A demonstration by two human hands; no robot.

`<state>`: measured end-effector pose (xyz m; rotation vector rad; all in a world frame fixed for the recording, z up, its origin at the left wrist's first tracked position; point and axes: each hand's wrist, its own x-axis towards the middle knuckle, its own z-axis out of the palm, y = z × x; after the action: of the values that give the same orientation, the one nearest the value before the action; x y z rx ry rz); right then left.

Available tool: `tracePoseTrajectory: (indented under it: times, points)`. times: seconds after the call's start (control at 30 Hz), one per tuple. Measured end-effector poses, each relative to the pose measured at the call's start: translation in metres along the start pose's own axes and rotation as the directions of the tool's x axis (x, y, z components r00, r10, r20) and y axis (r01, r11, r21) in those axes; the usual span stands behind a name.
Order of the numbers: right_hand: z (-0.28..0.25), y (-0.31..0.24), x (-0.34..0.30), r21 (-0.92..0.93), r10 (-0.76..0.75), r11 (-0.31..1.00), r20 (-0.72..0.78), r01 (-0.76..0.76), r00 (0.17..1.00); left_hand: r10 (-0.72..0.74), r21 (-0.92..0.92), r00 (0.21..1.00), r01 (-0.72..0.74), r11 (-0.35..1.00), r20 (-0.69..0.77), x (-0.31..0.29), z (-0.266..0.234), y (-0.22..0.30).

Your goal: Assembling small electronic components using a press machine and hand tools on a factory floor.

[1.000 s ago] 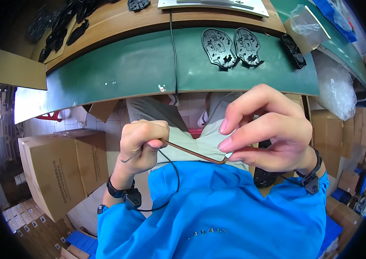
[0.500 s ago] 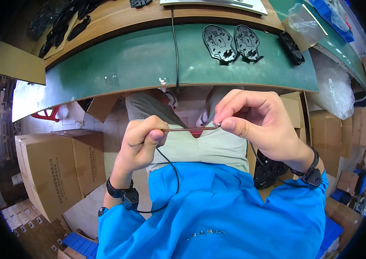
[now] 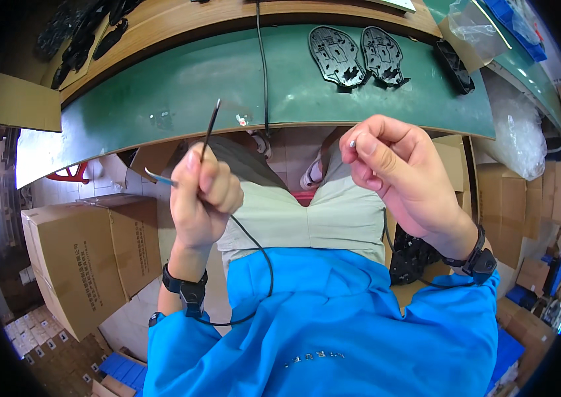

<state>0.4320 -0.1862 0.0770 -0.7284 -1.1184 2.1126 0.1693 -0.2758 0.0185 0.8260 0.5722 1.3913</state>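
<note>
My left hand (image 3: 206, 192) is closed round a thin dark rod (image 3: 210, 127) that points up toward the bench and ends in a bright tip. A slim curved metal point (image 3: 159, 176) also sticks out on the left side of this fist; whether it belongs to the same tool is hidden by the fingers. Thumb and forefinger of my right hand (image 3: 402, 172) pinch a tiny silvery piece (image 3: 353, 143), too small to name. Both hands are over my lap, in front of the bench's near edge, and apart from each other.
On the green bench (image 3: 181, 106) lie two black moulded plates (image 3: 337, 56), a black tray-like part (image 3: 453, 66) and a dark cable (image 3: 264, 73). Cardboard boxes (image 3: 88, 258) stand at the left. Black wristbands (image 3: 475, 259) on both wrists have thin cables (image 3: 268, 264) hanging from them.
The rod has left the right fingertips and swung from level to pointing up. My hands have moved apart, the right one rising slightly. The curved metal point now shows beside the left fist.
</note>
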Motion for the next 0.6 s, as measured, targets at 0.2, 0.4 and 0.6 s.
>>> tracePoseTrajectory:
  times: [0.2, 0.4, 0.6]
  points:
    - [0.006, 0.005, -0.003, 0.032, 0.039, 0.999, 0.015, -0.04, 0.999, -0.174, -0.24, 0.96, 0.119, 0.963, -0.218, 0.018, 0.046, 0.003]
    - [0.013, 0.011, -0.003, 0.005, 0.096, 0.995, -0.02, -0.096, 0.995, -0.007, 0.208, 0.965, 0.064, 0.976, -0.263, 0.032, 0.074, -0.012]
    - [0.013, 0.009, -0.003, -0.044, 0.1, 0.994, -0.044, -0.102, 0.994, 0.167, 0.659, 0.975, -0.027, 0.752, -0.15, 0.032, 0.074, -0.019]
